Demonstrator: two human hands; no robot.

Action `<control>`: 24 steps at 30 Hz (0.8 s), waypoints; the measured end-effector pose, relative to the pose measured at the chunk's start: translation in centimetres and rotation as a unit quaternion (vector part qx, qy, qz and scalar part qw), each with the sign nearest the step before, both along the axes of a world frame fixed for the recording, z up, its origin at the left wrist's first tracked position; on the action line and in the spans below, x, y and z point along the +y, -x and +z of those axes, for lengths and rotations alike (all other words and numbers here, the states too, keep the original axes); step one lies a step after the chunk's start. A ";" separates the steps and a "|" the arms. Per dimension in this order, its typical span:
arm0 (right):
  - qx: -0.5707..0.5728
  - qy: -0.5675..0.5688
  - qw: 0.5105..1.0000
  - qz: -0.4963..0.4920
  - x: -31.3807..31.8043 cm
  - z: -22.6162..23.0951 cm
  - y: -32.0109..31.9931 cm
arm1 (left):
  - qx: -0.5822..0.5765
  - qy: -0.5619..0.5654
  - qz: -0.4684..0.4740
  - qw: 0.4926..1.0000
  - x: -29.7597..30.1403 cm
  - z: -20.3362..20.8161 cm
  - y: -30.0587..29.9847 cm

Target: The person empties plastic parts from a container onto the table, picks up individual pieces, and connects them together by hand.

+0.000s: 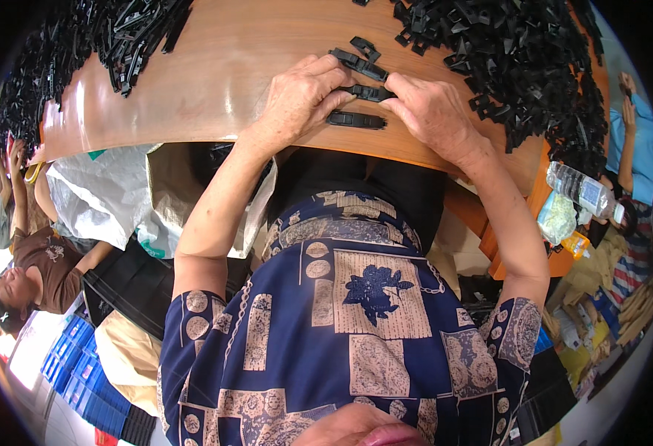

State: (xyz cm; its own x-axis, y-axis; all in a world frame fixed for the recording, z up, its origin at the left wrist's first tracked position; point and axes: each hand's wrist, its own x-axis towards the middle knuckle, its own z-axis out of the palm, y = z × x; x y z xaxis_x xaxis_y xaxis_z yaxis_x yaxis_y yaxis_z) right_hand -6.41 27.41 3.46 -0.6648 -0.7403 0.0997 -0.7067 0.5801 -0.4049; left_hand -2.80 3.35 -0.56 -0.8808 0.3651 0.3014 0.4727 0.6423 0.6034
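On the wooden table [215, 67], my left hand [300, 97] and my right hand [438, 111] face each other with fingers bent. Between them is a slim black plastic part [371, 93], its two ends pinched by my thumbs and fingers. Just beyond it, another long black plastic part [362, 66] lies at a slant against the fingertips of both hands; whether either hand grips it too, I cannot tell. A third black plastic part [355, 120] rests flat nearer the table edge. Beyond the slanted one sits a small black piece [366, 49].
A big heap of small black pieces [519, 67] covers the table's right side. Long black strips [129, 44] are piled at far left. A white sack [96, 193] hangs below the front edge. A clear bottle [583, 189] is at right. Other people sit at both sides.
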 end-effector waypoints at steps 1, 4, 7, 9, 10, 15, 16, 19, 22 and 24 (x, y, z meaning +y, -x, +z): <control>0.003 -0.001 1.000 0.000 -0.1 -0.2 0.0 | 0.003 -0.001 0.000 1.000 -0.1 -0.1 0.1; 0.002 0.019 1.000 -0.021 -1.1 -1.1 -0.5 | 0.009 0.011 -0.002 1.000 -0.4 -0.6 0.1; 0.014 0.037 0.999 -0.017 -2.5 -1.5 -0.2 | 0.028 0.007 0.005 1.000 -0.4 -0.7 0.2; -0.011 -0.024 0.999 -0.025 -2.2 -1.0 0.3 | 0.025 0.012 -0.005 1.000 -0.5 -0.8 0.5; -0.004 -0.021 0.999 -0.025 -1.9 -0.5 1.1 | 0.031 0.016 -0.005 0.999 -0.3 -0.6 0.4; 0.067 0.071 0.995 -0.019 -3.5 0.2 4.9 | -0.013 -0.112 0.113 0.987 0.2 -0.7 0.4; 0.072 0.035 0.997 -0.022 -4.2 -0.3 5.4 | 0.027 -0.087 0.129 0.987 0.1 -0.9 0.9; 0.025 -0.071 0.997 -0.033 -5.4 -2.4 6.9 | 0.048 -0.008 0.101 0.994 0.5 -0.7 2.1; -0.011 -0.041 0.999 -0.013 -5.1 -2.7 7.2 | 0.046 0.031 0.073 0.996 0.2 -0.7 2.7; 0.003 0.057 0.997 -0.044 -4.7 -3.3 6.3 | 0.046 0.064 0.064 0.995 0.0 -1.0 3.0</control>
